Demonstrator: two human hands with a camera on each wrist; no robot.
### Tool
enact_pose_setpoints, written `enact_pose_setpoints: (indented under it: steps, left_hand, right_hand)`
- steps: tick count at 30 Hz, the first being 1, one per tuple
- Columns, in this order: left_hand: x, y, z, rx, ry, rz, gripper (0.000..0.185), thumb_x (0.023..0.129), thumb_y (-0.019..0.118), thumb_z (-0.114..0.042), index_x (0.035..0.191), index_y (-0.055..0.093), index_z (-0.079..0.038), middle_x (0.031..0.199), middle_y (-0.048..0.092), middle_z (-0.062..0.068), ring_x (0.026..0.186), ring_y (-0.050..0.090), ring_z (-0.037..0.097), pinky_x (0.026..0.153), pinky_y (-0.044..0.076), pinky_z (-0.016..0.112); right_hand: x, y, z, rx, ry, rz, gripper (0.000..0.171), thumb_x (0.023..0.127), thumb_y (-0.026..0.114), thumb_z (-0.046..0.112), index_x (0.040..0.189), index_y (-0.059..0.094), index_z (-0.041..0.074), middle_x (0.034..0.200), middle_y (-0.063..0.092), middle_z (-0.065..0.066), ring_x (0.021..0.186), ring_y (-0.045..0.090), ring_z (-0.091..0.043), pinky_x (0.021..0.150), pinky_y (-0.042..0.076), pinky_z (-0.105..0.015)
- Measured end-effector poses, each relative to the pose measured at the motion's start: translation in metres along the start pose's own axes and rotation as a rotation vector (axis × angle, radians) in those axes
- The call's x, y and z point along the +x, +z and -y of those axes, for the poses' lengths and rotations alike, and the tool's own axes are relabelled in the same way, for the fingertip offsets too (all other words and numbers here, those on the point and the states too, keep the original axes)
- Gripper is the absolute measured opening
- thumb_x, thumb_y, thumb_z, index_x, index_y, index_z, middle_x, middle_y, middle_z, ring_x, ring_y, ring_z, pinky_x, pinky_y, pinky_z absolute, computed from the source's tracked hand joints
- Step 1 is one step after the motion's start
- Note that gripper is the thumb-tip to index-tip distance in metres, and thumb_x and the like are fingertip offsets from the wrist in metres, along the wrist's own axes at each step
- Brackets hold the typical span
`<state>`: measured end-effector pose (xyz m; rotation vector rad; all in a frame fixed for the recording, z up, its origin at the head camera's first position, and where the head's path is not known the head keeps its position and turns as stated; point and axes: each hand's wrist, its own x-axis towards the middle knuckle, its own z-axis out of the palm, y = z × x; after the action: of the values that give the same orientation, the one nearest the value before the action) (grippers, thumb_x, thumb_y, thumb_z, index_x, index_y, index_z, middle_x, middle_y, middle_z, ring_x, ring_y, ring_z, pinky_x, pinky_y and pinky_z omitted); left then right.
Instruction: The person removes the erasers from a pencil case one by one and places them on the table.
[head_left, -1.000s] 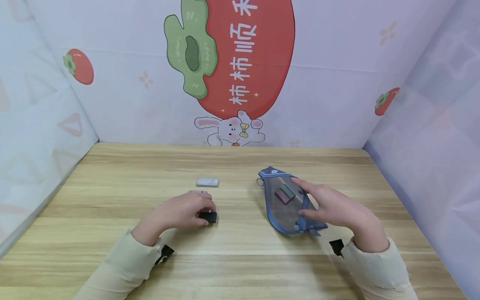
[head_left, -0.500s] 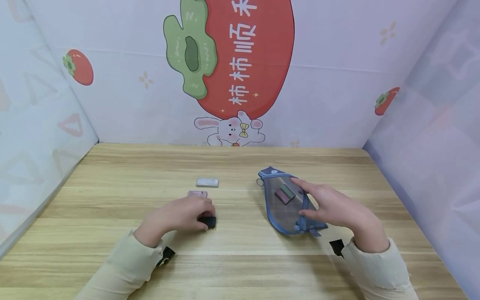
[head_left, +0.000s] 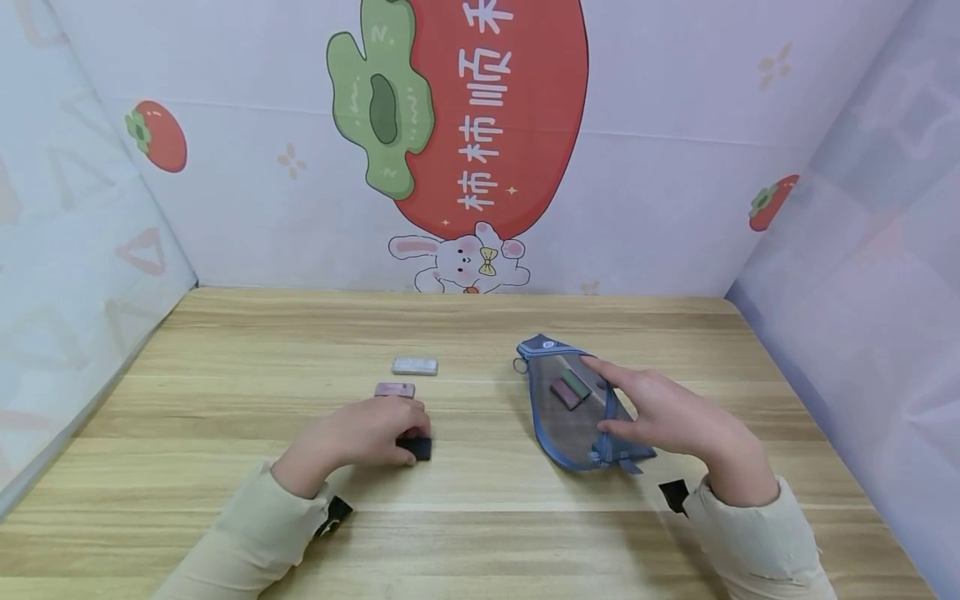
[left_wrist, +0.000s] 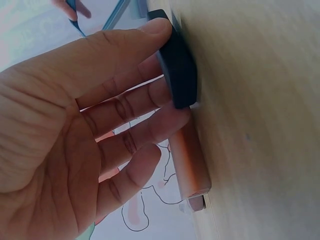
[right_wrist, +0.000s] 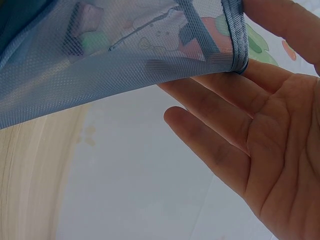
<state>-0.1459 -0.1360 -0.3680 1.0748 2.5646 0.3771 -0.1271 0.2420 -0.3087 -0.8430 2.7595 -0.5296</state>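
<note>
A wall [head_left: 660, 208] printed with red fruit backs the wood-grain worktop [head_left: 487, 542]. On it lies a blue mesh pouch [head_left: 558, 429], its edge held by the right hand [head_left: 663, 408]; green [head_left: 575, 384] and purple blocks [head_left: 565, 394] show inside. Left of the pouch, the left hand [head_left: 367, 429] pinches a black block [head_left: 422, 449], near a pink block [head_left: 394, 389] and pale grey block [head_left: 415, 366].
</note>
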Motion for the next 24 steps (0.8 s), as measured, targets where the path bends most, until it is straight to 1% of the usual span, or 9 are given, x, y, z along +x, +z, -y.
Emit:
enact_pose_setpoints:
  steps: [4, 7, 10, 14, 16, 18, 21, 24]
  left_hand:
    - [0.0004, 0.0001, -0.0004, -0.001, -0.002, -0.003, 0.017, 0.081, 0.081, -0.017, 0.093, 0.07, -0.014, 0.09, 0.063, -0.008, 0.08, 0.056, 0.006, 0.078, 0.05, 0.027]
    - [0.0002, 0.0001, -0.0007, 0.0, -0.003, -0.004, 0.017, 0.081, 0.082, -0.017, 0.092, 0.07, -0.014, 0.09, 0.063, -0.007, 0.08, 0.056, 0.007, 0.078, 0.05, 0.027]
    - [0.0, 0.0, -0.001, -0.004, -0.001, -0.006, 0.017, 0.08, 0.082, -0.017, 0.091, 0.07, -0.015, 0.089, 0.063, -0.008, 0.079, 0.056, 0.007, 0.077, 0.05, 0.027]
    - [0.0003, 0.0, -0.0005, -0.007, 0.005, -0.009, 0.017, 0.08, 0.082, -0.017, 0.091, 0.069, -0.015, 0.088, 0.062, -0.008, 0.078, 0.055, 0.007, 0.076, 0.049, 0.026]
    - [0.0005, 0.0001, 0.0, -0.007, 0.011, -0.013, 0.017, 0.08, 0.082, -0.017, 0.092, 0.07, -0.015, 0.088, 0.062, -0.008, 0.078, 0.055, 0.007, 0.075, 0.048, 0.026]
    - [0.0005, 0.0007, 0.0007, -0.01, 0.017, -0.019, 0.017, 0.081, 0.081, -0.017, 0.094, 0.071, -0.014, 0.089, 0.064, -0.007, 0.08, 0.055, 0.007, 0.076, 0.049, 0.026]
    - [0.0005, 0.0014, 0.0016, -0.018, 0.026, -0.029, 0.015, 0.083, 0.079, -0.018, 0.096, 0.072, -0.014, 0.091, 0.065, -0.007, 0.081, 0.055, 0.006, 0.076, 0.049, 0.025]
    - [0.0006, 0.0009, 0.0021, -0.006, 0.038, -0.054, 0.012, 0.086, 0.076, -0.019, 0.095, 0.071, -0.013, 0.086, 0.062, -0.008, 0.079, 0.051, 0.006, 0.073, 0.046, 0.023]
  right_hand:
    - [0.0, -0.0004, 0.0002, -0.004, 0.002, 0.0, 0.08, 0.086, 0.075, 0.015, 0.152, 0.033, 0.0, 0.133, 0.062, -0.019, 0.087, 0.059, -0.009, 0.084, 0.051, -0.038]
    - [-0.0002, -0.0007, 0.0003, -0.004, 0.012, 0.007, 0.08, 0.086, 0.075, 0.015, 0.152, 0.033, 0.0, 0.132, 0.062, -0.018, 0.083, 0.058, -0.008, 0.083, 0.05, -0.037]
    - [-0.0003, -0.0009, 0.0003, 0.002, 0.011, 0.009, 0.08, 0.086, 0.075, 0.014, 0.152, 0.032, 0.0, 0.133, 0.062, -0.019, 0.086, 0.059, -0.009, 0.083, 0.05, -0.037]
    - [-0.0005, -0.0012, 0.0004, 0.008, 0.014, 0.008, 0.08, 0.086, 0.074, 0.014, 0.153, 0.032, 0.0, 0.138, 0.058, -0.02, 0.097, 0.062, -0.012, 0.088, 0.051, -0.04]
    - [-0.0006, -0.0016, 0.0008, 0.012, 0.017, 0.011, 0.08, 0.087, 0.074, 0.015, 0.153, 0.032, 0.001, 0.139, 0.057, -0.02, 0.099, 0.063, -0.014, 0.09, 0.052, -0.042]
    - [-0.0006, -0.0016, 0.0008, 0.016, 0.016, 0.011, 0.08, 0.087, 0.074, 0.015, 0.153, 0.032, 0.001, 0.14, 0.057, -0.02, 0.104, 0.063, -0.017, 0.092, 0.052, -0.044]
    - [-0.0006, -0.0012, 0.0006, 0.02, 0.018, 0.011, 0.079, 0.087, 0.074, 0.015, 0.153, 0.032, 0.001, 0.14, 0.057, -0.02, 0.107, 0.064, -0.019, 0.092, 0.052, -0.045]
    - [-0.0006, -0.0004, 0.0, 0.012, 0.017, 0.005, 0.079, 0.087, 0.074, 0.015, 0.153, 0.032, 0.001, 0.138, 0.058, -0.02, 0.104, 0.063, -0.017, 0.09, 0.052, -0.043]
